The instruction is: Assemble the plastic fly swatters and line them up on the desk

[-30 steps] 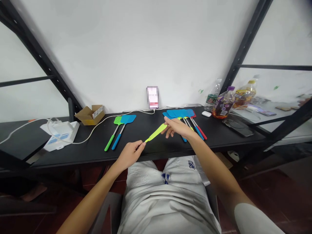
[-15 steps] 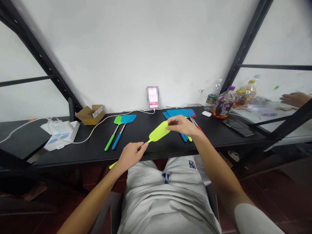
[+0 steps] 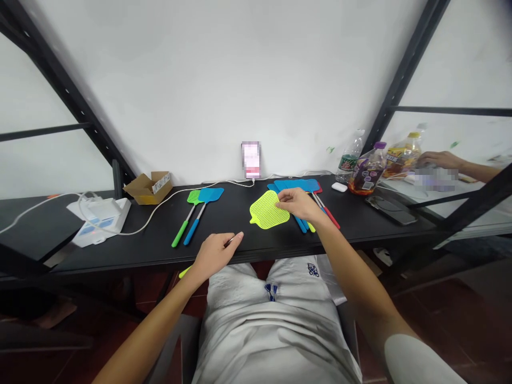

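Note:
The perforated yellow-green fly swatter head (image 3: 267, 211) is pinched at its right edge by my right hand (image 3: 300, 205), with its broad face turned up over the black desk. It is apart from its handle (image 3: 185, 272). My left hand (image 3: 216, 254) is closed around that handle near the desk's front edge; the yellow grip shows below the wrist and the metal tip at the thumb. Left of my hands lie a green fly swatter (image 3: 194, 197) and a blue fly swatter (image 3: 210, 195). A pile of blue fly swatters (image 3: 294, 184) with a red-handled one (image 3: 332, 217) lies partly hidden behind my right hand.
A phone (image 3: 251, 160) leans on the wall with a white cable. Left are an open cardboard box (image 3: 149, 189) and a white power strip (image 3: 102, 223). Right are bottles (image 3: 368, 168), a white earbud case (image 3: 339, 187) and a dark phone (image 3: 390, 209). Another person's hand (image 3: 442, 160) is beyond the frame.
The swatter head has come off the handle tip, moved slightly right and turned its face flat toward me. My left hand has stayed put. The other person's hand moved left.

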`<state>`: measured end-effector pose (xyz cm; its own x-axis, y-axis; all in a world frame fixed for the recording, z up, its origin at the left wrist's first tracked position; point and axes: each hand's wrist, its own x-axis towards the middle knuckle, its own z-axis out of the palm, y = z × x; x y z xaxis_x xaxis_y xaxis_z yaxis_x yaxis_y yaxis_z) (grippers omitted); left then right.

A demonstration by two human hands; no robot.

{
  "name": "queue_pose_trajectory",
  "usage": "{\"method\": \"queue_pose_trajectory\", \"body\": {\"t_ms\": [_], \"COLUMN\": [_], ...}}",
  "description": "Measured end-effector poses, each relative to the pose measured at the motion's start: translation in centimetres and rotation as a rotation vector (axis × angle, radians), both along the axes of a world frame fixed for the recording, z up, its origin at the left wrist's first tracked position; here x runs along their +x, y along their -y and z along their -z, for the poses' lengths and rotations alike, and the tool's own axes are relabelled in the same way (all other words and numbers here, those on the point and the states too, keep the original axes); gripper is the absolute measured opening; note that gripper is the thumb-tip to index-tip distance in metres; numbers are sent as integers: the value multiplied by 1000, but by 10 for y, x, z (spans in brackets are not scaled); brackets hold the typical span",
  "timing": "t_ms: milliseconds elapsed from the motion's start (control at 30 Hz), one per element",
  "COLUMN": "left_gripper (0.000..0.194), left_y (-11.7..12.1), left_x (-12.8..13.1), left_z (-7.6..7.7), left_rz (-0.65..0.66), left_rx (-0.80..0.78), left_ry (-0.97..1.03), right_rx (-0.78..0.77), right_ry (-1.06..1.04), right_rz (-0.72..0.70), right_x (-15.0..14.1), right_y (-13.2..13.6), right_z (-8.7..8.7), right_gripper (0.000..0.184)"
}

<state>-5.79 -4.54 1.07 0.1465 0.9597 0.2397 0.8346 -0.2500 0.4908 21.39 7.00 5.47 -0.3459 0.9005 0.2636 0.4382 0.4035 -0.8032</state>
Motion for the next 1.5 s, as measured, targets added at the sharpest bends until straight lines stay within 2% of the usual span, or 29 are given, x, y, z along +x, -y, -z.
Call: {"method": "queue_pose_trajectory", "body": {"t_ms": [133, 233, 333, 533, 833, 933, 1000, 1133, 1200, 1300, 1500], "left_gripper": [55, 55, 55, 54, 55, 54, 53, 48, 44, 39, 42], "left_y": [1, 1, 1, 1, 0, 0, 0, -1, -1, -2, 0], "left_x": [0, 0, 0, -1, -2, -3, -3, -4, -5, -5, -5], "left_z": [-1, -3, -3, 0, 0, 1, 1, 1, 1, 1, 1], "left_rz": [-2, 1, -1, 4, -4, -7, -6, 9, 19, 36, 48], "left_rx": [-6, 0, 8, 19, 13, 8, 6, 9, 7, -3, -1], "left_ry": [-5, -5, -4, 2, -15, -18, -22, -36, -40, -47, -42], "right_rx": [18, 14, 7, 27, 153, 254, 286, 267, 274, 302, 358], "right_ry": [315, 428, 524, 629, 647, 544, 414, 231, 230, 282, 364], "right_rz": [116, 166, 202, 267, 364, 273, 90, -365, -471, -488, -473], "right_x": [-10, -21, -31, -41, -44, -47, -51, -63, -68, -74, -77], "right_y": [-4, -4, -1, 7, 14, 19, 27, 53, 64, 71, 63], "right_z": [11, 18, 23, 26, 26, 24, 20, 10, 7, 8, 18], "right_gripper": [13, 11, 20, 14, 30, 18, 12, 25, 25, 21, 13]}}
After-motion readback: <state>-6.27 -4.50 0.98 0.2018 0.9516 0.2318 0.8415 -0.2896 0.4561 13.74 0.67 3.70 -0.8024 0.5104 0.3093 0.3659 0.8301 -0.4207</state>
